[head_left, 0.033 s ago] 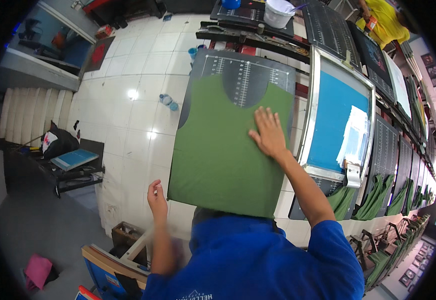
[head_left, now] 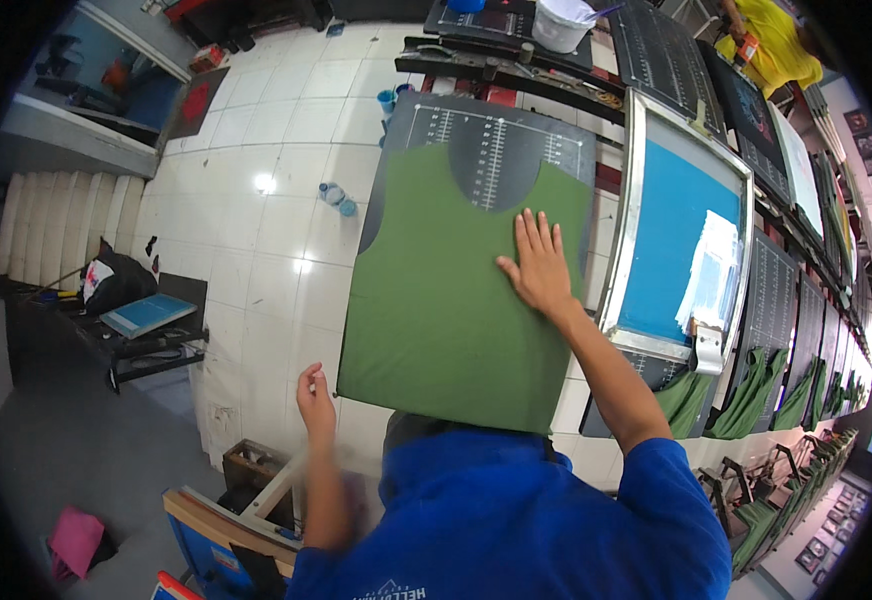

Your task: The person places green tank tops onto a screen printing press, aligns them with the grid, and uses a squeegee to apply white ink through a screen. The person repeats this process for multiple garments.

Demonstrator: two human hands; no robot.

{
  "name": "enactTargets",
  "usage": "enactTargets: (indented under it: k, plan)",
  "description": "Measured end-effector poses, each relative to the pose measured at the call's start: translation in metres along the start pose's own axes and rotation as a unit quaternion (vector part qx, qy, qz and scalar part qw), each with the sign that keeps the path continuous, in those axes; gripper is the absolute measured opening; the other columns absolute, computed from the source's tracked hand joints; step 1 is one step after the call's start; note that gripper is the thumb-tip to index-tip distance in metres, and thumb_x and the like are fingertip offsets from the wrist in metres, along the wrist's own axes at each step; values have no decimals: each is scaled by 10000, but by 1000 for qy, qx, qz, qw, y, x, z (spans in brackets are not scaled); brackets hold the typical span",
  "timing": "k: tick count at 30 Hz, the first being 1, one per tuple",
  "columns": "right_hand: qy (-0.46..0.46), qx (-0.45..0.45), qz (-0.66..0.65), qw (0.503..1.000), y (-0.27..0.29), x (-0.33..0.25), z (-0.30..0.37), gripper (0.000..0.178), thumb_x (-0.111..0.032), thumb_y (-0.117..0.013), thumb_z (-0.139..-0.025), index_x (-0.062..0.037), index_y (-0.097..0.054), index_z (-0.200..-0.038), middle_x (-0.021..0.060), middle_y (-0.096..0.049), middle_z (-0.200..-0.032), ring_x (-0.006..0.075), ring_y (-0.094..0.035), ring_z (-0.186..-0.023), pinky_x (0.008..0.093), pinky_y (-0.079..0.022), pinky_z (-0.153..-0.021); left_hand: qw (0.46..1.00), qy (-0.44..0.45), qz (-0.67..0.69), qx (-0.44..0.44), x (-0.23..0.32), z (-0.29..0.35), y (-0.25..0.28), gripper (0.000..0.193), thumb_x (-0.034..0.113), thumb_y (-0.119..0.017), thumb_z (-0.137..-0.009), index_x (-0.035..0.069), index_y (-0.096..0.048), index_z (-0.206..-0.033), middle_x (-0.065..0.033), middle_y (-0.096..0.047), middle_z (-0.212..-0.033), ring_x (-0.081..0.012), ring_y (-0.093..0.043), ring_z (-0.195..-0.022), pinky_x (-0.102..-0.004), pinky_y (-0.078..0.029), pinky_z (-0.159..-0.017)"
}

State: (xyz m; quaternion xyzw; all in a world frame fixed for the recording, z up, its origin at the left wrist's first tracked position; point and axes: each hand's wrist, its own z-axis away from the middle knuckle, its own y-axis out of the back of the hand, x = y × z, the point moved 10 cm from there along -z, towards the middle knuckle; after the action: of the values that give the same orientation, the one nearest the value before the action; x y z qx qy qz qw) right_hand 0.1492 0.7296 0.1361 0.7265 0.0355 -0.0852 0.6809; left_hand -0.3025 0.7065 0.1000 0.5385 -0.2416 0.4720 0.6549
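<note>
A green piece of cut fabric (head_left: 446,300), with a deep neckline and curved armholes, is spread over a dark printing board (head_left: 496,150) marked with white measuring lines. My right hand (head_left: 541,270) lies flat on the fabric's right side, below the neckline, its fingers stretched out. Off the fabric's lower left edge, my left hand (head_left: 315,402) hovers with loosely curled fingers and nothing visible in it. To the right, a silver-framed printing screen (head_left: 671,230) with blue mesh carries white ink and a squeegee (head_left: 706,348) at its lower end.
A white tub (head_left: 562,25) stands on a board at the back. Further boards with green fabric (head_left: 746,395) line the right side, where a person in yellow (head_left: 776,40) works. A bottle (head_left: 337,198) lies on the tiles. A low stand (head_left: 156,330) is at left.
</note>
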Motion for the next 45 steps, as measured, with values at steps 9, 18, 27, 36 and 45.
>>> enactTargets:
  k: [9, 18, 27, 36, 45]
  plan:
    - [198, -150, -104, 963, -25, -154, 31, 886, -520, -631, -859, 13, -316, -1493, 216, -384, -1516, 403, -340, -1420, 543, -201, -1209, 990, 128, -51, -22, -142, 50, 21, 335, 235, -512, -1029, -38, -639, -1177, -132, -671, -1132, -218, -604, -1084, -339, -449, -985]
    - [351, -130, -201, 905, -53, -271, 85, 871, -565, -596, -851, -7, -368, -1480, 198, -376, -1533, 345, -299, -1461, 535, -156, -1225, 965, 198, -125, -121, -160, 79, 9, 407, 306, -468, -1029, -20, -648, -1193, -200, -671, -1186, -303, -621, -1130, -394, -447, -1002]
    - [94, 71, 2, 993, -33, -65, -208, 921, -618, -441, -929, 91, -285, -1495, 265, -314, -1558, 378, -247, -1480, 528, -145, -1219, 973, 200, -83, -75, -138, 109, 22, 354, 226, -517, -1006, -49, -635, -1196, -214, -678, -1129, -311, -627, -1083, -399, -452, -981]
    - [382, -109, -142, 907, -59, -284, 79, 944, -648, -528, -876, 16, -316, -1512, 169, -313, -1592, 320, -266, -1487, 525, -127, -1234, 963, -95, -250, 44, 24, 68, 5, 522, 204, -548, -972, -60, -419, -1403, -276, -363, -1503, -441, -325, -1395, -531, -243, -1158]
    - [-47, 34, 26, 998, 0, 95, -93, 824, -563, -449, -973, 22, -275, -1527, 196, -267, -1606, 368, -204, -1501, 549, -144, -1216, 830, -345, -347, -268, 100, 95, -181, 728, 332, -582, -954, -74, -310, -1494, -278, -260, -1577, -463, -194, -1474, -562, -156, -1198]
